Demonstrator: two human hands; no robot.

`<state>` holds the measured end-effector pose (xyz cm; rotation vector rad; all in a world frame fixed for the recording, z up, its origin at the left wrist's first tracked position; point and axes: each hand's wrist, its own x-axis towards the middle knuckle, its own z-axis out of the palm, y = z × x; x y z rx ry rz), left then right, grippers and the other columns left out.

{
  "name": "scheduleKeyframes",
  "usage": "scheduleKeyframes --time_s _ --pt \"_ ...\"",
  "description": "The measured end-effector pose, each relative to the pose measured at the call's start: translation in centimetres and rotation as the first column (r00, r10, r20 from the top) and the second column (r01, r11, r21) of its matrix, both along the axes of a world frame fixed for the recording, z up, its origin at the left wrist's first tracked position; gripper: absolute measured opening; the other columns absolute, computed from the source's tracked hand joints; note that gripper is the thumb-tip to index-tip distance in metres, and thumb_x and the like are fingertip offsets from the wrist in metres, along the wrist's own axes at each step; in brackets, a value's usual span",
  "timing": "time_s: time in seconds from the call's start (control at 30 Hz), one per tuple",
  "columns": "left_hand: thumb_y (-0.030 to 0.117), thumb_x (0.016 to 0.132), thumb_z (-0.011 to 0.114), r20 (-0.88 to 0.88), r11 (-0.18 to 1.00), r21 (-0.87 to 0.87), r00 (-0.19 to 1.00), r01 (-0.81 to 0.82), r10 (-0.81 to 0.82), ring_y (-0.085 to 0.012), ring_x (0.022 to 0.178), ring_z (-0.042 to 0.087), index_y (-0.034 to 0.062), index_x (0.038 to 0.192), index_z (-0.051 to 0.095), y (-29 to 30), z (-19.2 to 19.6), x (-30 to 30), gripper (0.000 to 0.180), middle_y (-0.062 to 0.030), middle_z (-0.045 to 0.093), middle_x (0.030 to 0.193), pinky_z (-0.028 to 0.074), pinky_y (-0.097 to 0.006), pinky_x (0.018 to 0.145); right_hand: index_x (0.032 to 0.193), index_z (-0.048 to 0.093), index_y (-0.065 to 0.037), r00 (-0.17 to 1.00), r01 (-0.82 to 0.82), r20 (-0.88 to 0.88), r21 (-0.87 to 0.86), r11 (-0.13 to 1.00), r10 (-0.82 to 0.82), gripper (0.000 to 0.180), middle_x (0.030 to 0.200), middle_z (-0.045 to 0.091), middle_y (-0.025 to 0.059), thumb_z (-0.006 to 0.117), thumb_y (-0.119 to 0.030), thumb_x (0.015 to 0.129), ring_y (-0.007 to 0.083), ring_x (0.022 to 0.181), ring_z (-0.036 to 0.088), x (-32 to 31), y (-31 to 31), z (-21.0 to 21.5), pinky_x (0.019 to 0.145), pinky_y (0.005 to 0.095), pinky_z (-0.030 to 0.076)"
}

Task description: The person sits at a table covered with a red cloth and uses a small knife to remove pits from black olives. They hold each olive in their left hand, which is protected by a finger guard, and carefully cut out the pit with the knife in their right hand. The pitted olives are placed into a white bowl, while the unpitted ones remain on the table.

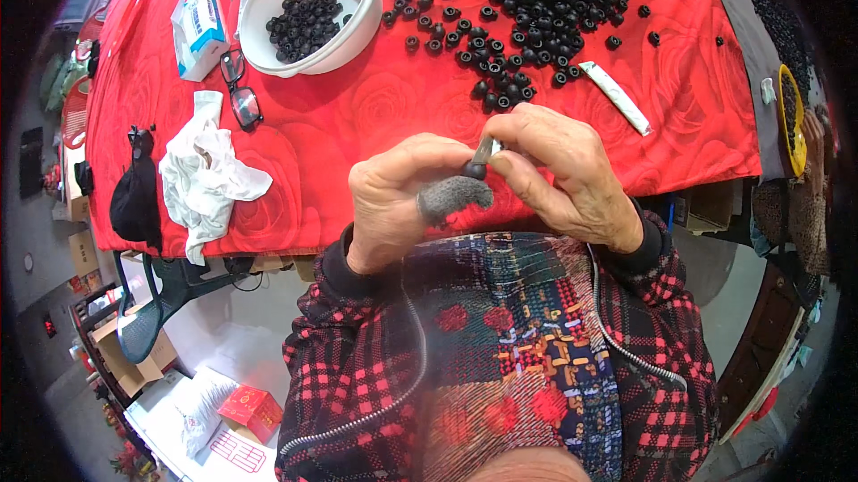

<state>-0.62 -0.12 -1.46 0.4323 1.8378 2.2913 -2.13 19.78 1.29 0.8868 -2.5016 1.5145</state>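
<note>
Above the near edge of the red-clothed table, my two hands meet in front of my body. My left hand (pixel 382 196) pinches a small round black part (pixel 475 170) between its fingers. A fuzzy grey finger cover (pixel 452 198) wraps one finger of that hand. With thumb and fingers closed, my right hand (pixel 572 180) grips a small flat metal blade (pixel 484 150). The blade's lower end touches or almost touches the black part; the fingers hide the rest of it. Beyond my hands lies a wide pile of similar black parts (pixel 527 26).
A white bowl (pixel 338 54) with more black parts stands at the back left. Near it are a blue-white box (pixel 202 26), glasses (pixel 243 99), a crumpled white cloth (pixel 206 180) and a black bundle (pixel 137 191). A white strip (pixel 615 97) lies right of the pile.
</note>
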Motion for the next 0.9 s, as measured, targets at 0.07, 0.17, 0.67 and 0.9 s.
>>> scheduleKeyframes --time_s 0.07,0.17,0.67,0.9 --pt "-0.006 0.074 0.073 0.044 0.999 0.034 0.999 0.008 -0.009 -0.0169 0.087 0.064 -0.0049 0.1 0.066 0.2 -0.1 0.0 0.027 -0.0127 0.066 0.097 0.054 -0.028 0.075 0.091 0.058 -0.002 1.0 0.009 -0.003 -0.012 1.0 -0.009 0.012 0.074 0.055 0.0142 0.061 -0.007 0.081 0.0325 0.067 0.055 0.0 0.0 -0.4 0.059 0.0402 0.044" --pt "-0.006 0.075 0.072 0.054 1.0 0.02 0.998 0.021 -0.022 -0.0168 0.087 0.064 -0.0052 0.1 0.066 0.1 -0.2 -0.1 0.026 -0.0125 0.066 0.097 0.054 -0.028 0.075 0.091 0.058 -0.002 1.0 0.005 -0.016 -0.024 1.0 -0.005 0.012 0.074 0.055 0.0141 0.061 -0.007 0.081 0.0324 0.068 0.056 -0.2 0.0 -0.7 0.059 0.0401 0.044" --pt "-0.007 0.079 0.067 0.116 0.996 -0.049 0.991 0.074 -0.068 -0.0138 0.079 0.064 -0.0046 0.105 0.064 0.1 0.3 -0.3 0.027 -0.0119 0.065 0.097 0.053 -0.023 0.063 0.092 0.058 -0.001 0.999 -0.049 0.002 -0.022 0.999 0.049 0.014 0.076 0.055 0.0132 0.062 -0.008 0.081 0.0312 0.071 0.057 -0.7 0.8 -1.3 0.061 0.0394 0.045" --pt "-0.006 0.083 0.062 0.227 0.992 -0.007 0.967 0.122 -0.118 -0.0121 0.076 0.063 -0.0038 0.109 0.063 0.3 0.2 -0.3 0.026 -0.0082 0.064 0.094 0.052 -0.022 0.062 0.095 0.058 0.004 0.99 -0.125 0.062 -0.062 0.99 0.129 0.014 0.076 0.055 0.0128 0.06 -0.006 0.084 0.0274 0.068 0.054 -0.9 1.4 -1.7 0.062 0.0358 0.042"
